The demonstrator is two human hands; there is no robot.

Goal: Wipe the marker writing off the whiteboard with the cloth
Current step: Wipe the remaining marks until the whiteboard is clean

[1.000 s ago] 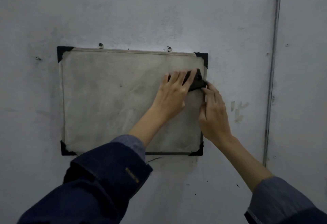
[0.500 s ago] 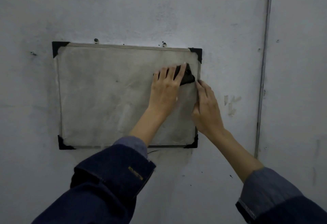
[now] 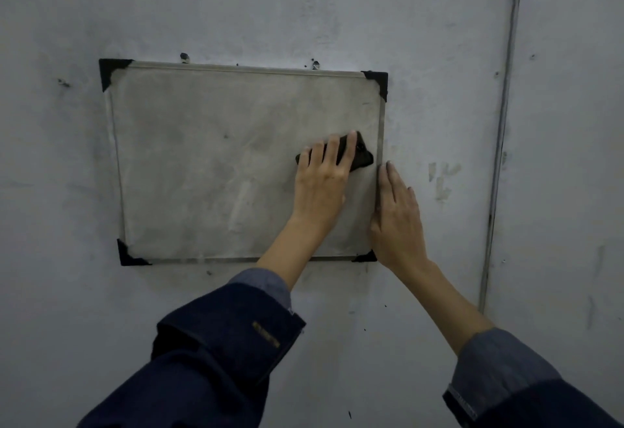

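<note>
1 board [image 3: 209, 164] on wall | 1 cloth [image 3: 359, 155] near board's right edge | left hand [image 3: 320, 184] flat, pressing cloth | right hand [image 3: 396, 215] flat on board's right edge

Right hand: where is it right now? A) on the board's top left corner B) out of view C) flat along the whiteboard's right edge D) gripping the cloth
C: the right hand lies with straight fingers along the right edge of the whiteboard, while the left hand presses the dark cloth against the board.

Bare room: scuffed grey wall [image 3: 337, 5]
</note>
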